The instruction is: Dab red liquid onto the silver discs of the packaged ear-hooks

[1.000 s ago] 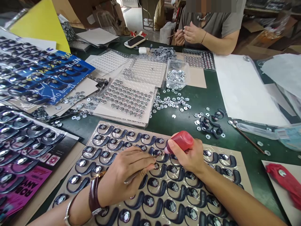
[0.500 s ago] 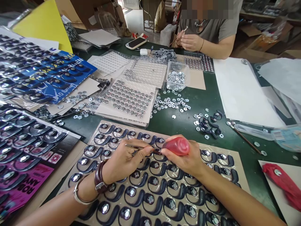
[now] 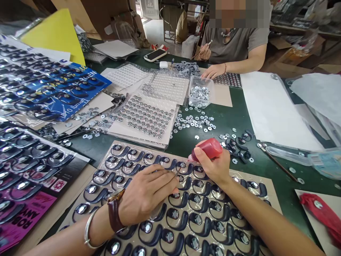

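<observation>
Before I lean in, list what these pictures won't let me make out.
Grip of the left hand on the slim tool: head view, hidden by the back of that hand.
Some curved black pieces: head view, covered by the left hand.
Near edge of the beige card: head view, cut off at the bottom.
End of the red item: head view, cut off at the right.
</observation>
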Motion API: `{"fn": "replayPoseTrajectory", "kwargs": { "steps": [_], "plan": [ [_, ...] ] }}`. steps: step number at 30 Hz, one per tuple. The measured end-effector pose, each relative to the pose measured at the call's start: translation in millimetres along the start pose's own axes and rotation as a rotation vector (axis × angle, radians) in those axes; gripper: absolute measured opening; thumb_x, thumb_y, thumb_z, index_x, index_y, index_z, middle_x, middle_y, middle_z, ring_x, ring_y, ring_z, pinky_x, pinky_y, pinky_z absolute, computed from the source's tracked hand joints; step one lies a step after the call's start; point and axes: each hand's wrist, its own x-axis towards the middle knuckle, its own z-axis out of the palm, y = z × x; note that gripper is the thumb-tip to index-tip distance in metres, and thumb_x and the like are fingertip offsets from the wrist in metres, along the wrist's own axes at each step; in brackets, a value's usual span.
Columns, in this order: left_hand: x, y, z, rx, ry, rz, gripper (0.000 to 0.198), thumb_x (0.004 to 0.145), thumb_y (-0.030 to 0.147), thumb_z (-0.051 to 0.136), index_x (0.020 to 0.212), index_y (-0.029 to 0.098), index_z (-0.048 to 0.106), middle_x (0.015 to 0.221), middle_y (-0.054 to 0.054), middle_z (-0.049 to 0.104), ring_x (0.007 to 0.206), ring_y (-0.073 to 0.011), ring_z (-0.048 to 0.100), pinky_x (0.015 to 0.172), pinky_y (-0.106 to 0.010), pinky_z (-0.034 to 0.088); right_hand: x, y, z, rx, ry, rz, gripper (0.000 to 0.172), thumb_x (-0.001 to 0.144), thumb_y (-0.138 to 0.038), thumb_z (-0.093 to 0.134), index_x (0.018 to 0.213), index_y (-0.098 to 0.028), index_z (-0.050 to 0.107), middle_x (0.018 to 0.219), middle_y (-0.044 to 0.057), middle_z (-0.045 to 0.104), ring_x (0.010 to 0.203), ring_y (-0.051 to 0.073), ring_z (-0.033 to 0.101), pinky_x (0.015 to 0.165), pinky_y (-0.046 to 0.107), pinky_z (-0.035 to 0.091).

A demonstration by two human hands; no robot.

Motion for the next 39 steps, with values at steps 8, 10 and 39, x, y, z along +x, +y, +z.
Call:
{"fn": "replayPoseTrajectory", "kwargs": {
  "steps": [8, 10, 39],
  "plan": [
    [9, -4, 5.8, 0.108, 0.012, 0.065, 0.023, 0.095, 0.014, 0.041, 0.103, 0.009, 0.062, 0.094, -0.008, 0.070, 0.084, -0.0152, 0.066, 0.080, -0.033, 0.055, -3, 7, 2, 0.025, -0.043, 0.036, 0.014, 0.080, -0.034, 0.064, 0.077, -0.020, 0.064, 0.059, -0.003, 0.067, 0.050, 0.012, 0.063, 0.053, 0.024, 0.051],
    [10, -1, 8.2, 0.148, 0.010, 0.104, 0.025, 0.095, 0.013, 0.039, 0.098, 0.008, 0.063, 0.092, -0.008, 0.070, 0.085, -0.0165, 0.066, 0.078, -0.033, 0.056, -3, 6, 3, 0.004, -0.043, 0.002, 0.014, 0.079, -0.034, 0.064, 0.076, -0.020, 0.064, 0.058, -0.003, 0.067, 0.049, 0.011, 0.061, 0.053, 0.023, 0.051],
    [0, 7, 22.3, 0.295, -0.039, 0.157, 0.021, 0.089, 0.012, 0.051, 0.105, 0.004, 0.062, 0.098, -0.012, 0.068, 0.094, -0.0220, 0.064, 0.084, -0.038, 0.054, -4, 6, 4, -0.113, -0.031, -0.039, 0.020, 0.082, -0.038, 0.063, 0.073, -0.020, 0.064, 0.065, -0.002, 0.068, 0.054, 0.012, 0.062, 0.057, 0.024, 0.048]
  ]
}}
